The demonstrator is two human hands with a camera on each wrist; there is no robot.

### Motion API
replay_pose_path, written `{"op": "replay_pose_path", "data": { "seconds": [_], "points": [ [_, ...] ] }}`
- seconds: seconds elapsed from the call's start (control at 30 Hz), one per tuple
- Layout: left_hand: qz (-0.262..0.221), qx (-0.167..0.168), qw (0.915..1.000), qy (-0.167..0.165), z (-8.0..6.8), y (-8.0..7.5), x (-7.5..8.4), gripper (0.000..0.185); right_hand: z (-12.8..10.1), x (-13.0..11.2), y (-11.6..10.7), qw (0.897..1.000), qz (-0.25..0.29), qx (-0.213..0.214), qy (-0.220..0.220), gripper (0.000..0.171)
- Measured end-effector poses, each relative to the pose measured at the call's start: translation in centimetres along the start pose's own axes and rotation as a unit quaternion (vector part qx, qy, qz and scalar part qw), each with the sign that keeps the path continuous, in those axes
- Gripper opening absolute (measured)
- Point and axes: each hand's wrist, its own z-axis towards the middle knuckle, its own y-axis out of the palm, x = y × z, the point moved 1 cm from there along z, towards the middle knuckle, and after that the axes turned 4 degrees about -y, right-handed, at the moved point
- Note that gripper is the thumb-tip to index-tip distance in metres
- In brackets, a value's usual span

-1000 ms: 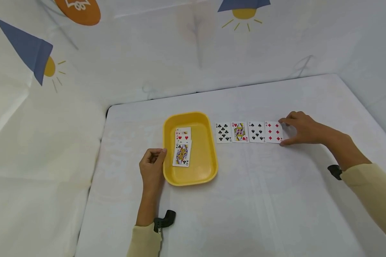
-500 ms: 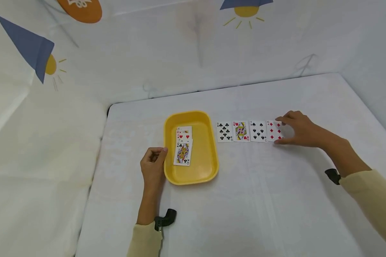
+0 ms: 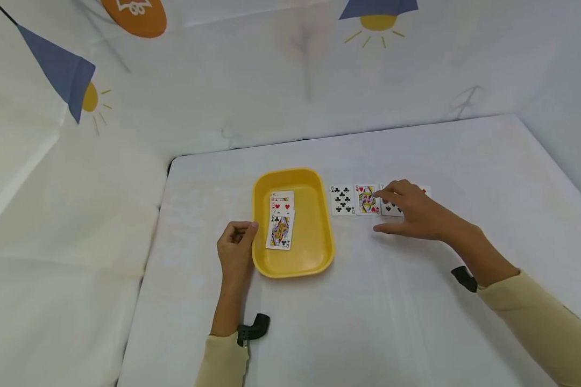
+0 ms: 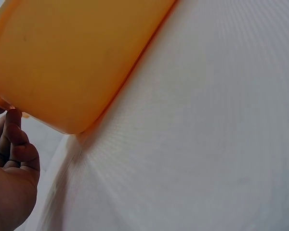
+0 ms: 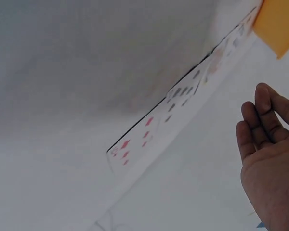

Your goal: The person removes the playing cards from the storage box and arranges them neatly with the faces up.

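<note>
My left hand pinches the left rim of a yellow tray, its fingers curled; the left wrist view shows the fingertips right at the tray's rim. Inside the tray lies an overlapping column of face-up playing cards, with a queen of clubs in front. Right of the tray runs a row: eight of clubs, queen of hearts, seven of spades and six of diamonds. Over the row's right part hovers my right hand, thumb and fingers spread apart and holding nothing, partly covering the last two cards.
A white cloth covers the table. White fabric walls rise behind it and at the sides, printed with blue lamps and an orange circle. Each wrist carries a black band, below a beige sleeve.
My right hand has moved left from the six of diamonds at the row's right end to over the seven of spades. The cards stay in place; my left hand keeps its hold on the tray.
</note>
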Motion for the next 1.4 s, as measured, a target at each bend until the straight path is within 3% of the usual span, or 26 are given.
{"op": "replay_pose_path", "data": {
  "seconds": [0.27, 0.7, 1.1, 1.4],
  "points": [
    [-0.014, 0.001, 0.9999, 0.008, 1.6, 0.0, -3.1, 0.026, 2.1, -2.9, 1.2, 0.997, 0.005, 0.021, -0.075, 0.065],
    [-0.026, 0.001, 0.9991, 0.033, 1.7, -0.1, -3.2, 0.026, 5.6, -9.1, 3.0, 0.989, -0.017, 0.019, -0.143, 0.069],
    [-0.021, 0.006, 0.9994, 0.028, 1.5, 0.3, -3.4, 0.027, 7.8, -11.2, 6.1, 0.988, -0.044, -0.022, -0.144, 0.071],
    [-0.017, 0.009, 0.9992, 0.036, 1.6, 0.1, -3.5, 0.028, 9.4, -12.5, 7.4, 0.985, -0.113, -0.055, -0.118, 0.082]
  ]
}}
